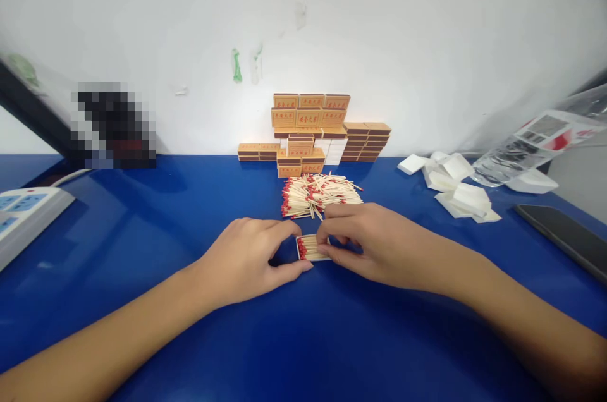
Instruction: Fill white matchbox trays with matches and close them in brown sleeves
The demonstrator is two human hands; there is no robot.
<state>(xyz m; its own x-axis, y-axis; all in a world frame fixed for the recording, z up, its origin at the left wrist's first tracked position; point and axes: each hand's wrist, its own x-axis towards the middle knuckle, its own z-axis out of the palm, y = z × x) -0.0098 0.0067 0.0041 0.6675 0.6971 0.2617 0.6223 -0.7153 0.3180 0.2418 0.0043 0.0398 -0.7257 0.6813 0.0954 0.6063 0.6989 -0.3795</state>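
Observation:
A small white matchbox tray lies on the blue table, filled with red-tipped matches whose heads point left. My left hand grips the tray's left end, index finger on the far edge and thumb on the near edge. Over the right part of the tray, my right hand has its thumb and fingers closed in a pinch at the matches; its fingertips partly cover them. Just behind the tray is a loose heap of matches, partly hidden by my right hand.
Behind the heap, yellow-brown matchboxes stand stacked against the wall, with more piled at right. Empty white trays lie at right near a plastic bottle and a black phone. A power strip is at left.

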